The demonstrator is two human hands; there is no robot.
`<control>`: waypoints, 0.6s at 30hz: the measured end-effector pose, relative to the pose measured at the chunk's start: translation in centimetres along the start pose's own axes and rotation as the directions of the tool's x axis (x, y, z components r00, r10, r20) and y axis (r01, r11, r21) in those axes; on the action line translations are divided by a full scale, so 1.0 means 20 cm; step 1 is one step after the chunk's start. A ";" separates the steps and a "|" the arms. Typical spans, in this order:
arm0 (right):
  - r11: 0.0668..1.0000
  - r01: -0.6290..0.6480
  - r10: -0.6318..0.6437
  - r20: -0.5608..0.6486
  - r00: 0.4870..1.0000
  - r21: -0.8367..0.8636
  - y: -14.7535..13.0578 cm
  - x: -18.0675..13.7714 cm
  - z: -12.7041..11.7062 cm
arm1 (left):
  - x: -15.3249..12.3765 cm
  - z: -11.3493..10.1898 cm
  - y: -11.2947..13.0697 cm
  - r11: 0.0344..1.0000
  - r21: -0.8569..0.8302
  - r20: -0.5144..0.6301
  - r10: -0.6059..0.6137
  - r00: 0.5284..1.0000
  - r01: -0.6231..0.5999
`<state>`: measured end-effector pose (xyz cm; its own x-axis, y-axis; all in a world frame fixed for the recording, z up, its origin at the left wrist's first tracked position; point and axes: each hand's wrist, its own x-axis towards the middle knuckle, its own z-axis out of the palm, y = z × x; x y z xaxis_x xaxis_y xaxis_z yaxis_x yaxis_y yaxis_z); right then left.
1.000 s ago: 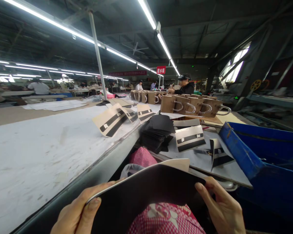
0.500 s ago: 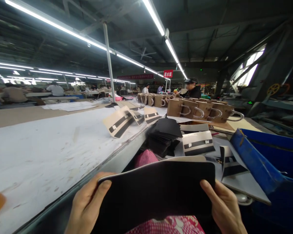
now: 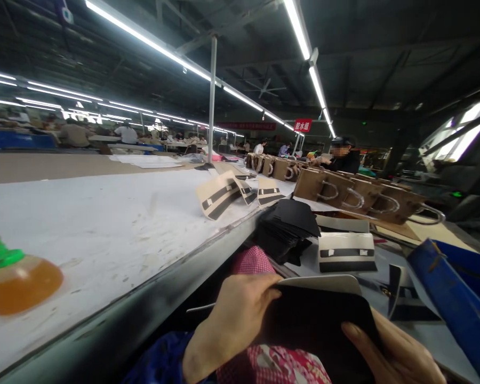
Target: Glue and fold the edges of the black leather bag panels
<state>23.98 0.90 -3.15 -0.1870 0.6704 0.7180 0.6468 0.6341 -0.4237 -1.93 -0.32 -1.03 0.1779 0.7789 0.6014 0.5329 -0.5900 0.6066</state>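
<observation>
My left hand (image 3: 236, 314) is closed on the upper left part of a black flat panel (image 3: 316, 320), its thumb at the top edge. My right hand (image 3: 396, 346) grips the right side of the same panel, thumb on the dark face and fingers behind. A pale edge (image 3: 324, 282) shows behind the black face along the top. The panel is held over my lap, above a pink checked cloth (image 3: 288, 368). Beyond it lie a pile of black pieces (image 3: 290, 226) and a pale panel with black strips (image 3: 346, 250).
At left, a squeeze bottle of amber liquid (image 3: 24, 282) with a green cap stands on the white tabletop (image 3: 116, 229). More striped pale panels (image 3: 220, 194) lie further back. Brown bag bodies with handles (image 3: 356, 194) line the back right. A blue bin (image 3: 456, 288) borders the right.
My left hand has moved right along the panel, closer to my right hand. The view has turned left, bringing the amber bottle further in. Both hands still hold the panel.
</observation>
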 end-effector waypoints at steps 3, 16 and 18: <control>0.989 -0.064 0.080 -0.122 0.989 0.130 -0.04 0.04 0.05 | 0.01 0.00 0.02 0.999 -0.015 -0.042 0.034 0.999 -0.034; 0.766 -0.332 0.433 -0.060 0.899 0.551 -0.23 0.10 0.05 | -0.08 -0.10 0.08 0.984 -0.167 0.097 0.081 0.992 -0.064; 0.737 -0.365 0.477 -0.054 0.877 0.569 -0.24 0.10 0.05 | -0.08 -0.10 0.07 0.982 -0.180 0.123 0.072 0.990 -0.049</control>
<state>19.71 -0.42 -0.33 0.1847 0.8697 0.4577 0.1240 0.4414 -0.8887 -3.13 -2.86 -0.05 0.3166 0.7547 0.5746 0.3657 -0.6561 0.6602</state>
